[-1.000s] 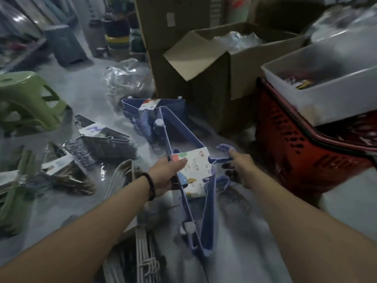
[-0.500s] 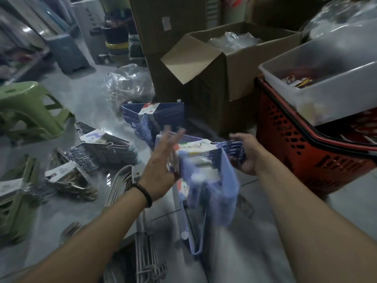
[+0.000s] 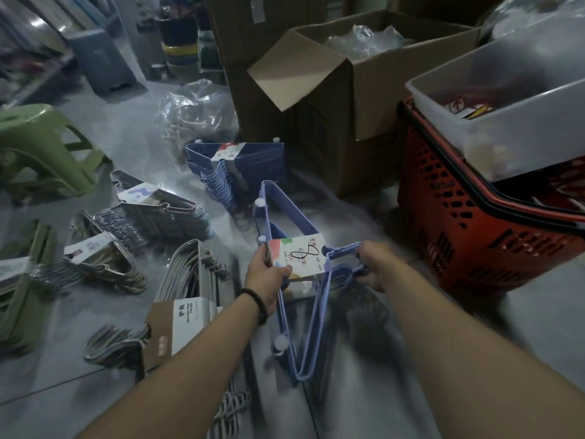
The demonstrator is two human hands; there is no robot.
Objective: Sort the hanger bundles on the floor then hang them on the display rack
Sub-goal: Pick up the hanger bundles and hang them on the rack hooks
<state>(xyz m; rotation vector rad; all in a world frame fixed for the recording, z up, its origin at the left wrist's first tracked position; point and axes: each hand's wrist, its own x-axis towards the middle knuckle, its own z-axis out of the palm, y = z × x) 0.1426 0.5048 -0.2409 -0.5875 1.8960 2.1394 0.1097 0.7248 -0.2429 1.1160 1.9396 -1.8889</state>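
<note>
A blue hanger bundle [image 3: 304,337] with a white paper label lies on the floor in front of me. My left hand [image 3: 269,274] grips it at the label's left edge. My right hand [image 3: 376,267] holds its hooks on the right. A second blue hanger bundle [image 3: 240,166] stands further back. To the left lie silver hanger bundles [image 3: 158,210], one nearest me with a brown card label [image 3: 177,324]. No display rack is in view.
A red basket [image 3: 474,236] stands at the right with a white tub [image 3: 506,122] on top. Open cardboard boxes [image 3: 332,99] rise behind the blue bundles. A green stool [image 3: 38,147] and a plastic bag [image 3: 196,112] sit at the left and back.
The blue bundle was lifted and turned in the air half a second ago; now it lies flat again with both hands on it, label facing up.
</note>
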